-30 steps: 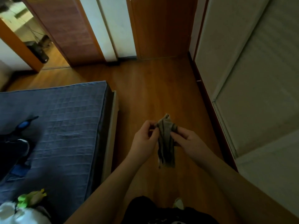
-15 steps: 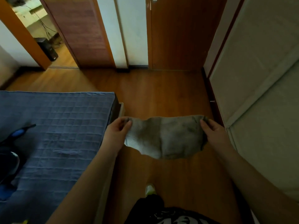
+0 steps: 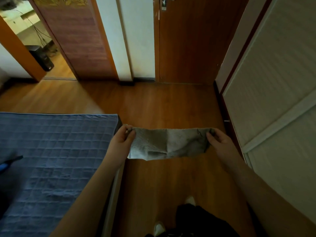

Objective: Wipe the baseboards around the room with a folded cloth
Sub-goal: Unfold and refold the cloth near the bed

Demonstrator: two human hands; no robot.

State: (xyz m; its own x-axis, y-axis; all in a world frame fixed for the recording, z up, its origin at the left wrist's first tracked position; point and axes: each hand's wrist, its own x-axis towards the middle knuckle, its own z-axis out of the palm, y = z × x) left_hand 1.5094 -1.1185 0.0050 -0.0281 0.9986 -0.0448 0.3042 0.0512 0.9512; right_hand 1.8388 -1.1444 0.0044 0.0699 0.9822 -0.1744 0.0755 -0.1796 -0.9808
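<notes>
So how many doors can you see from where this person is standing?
2. An open reddish wooden door at upper left beside the doorway, and a shut brown door straight ahead past the cloth. The pale panels at right may be sliding wardrobe doors.

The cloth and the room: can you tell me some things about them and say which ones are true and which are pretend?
1. Both hands hold the cloth. True: the left hand pinches one top corner and the right hand pinches the other.
2. The cloth is lying on the bed. False: it hangs in the air over the wooden floor, stretched between the hands.
3. The bed has a blue quilted cover. True.
4. The cloth is bright red. False: it is grey.
5. The cloth is rubbing the baseboard. False: the dark baseboard is far ahead, and the cloth does not touch it.
</notes>
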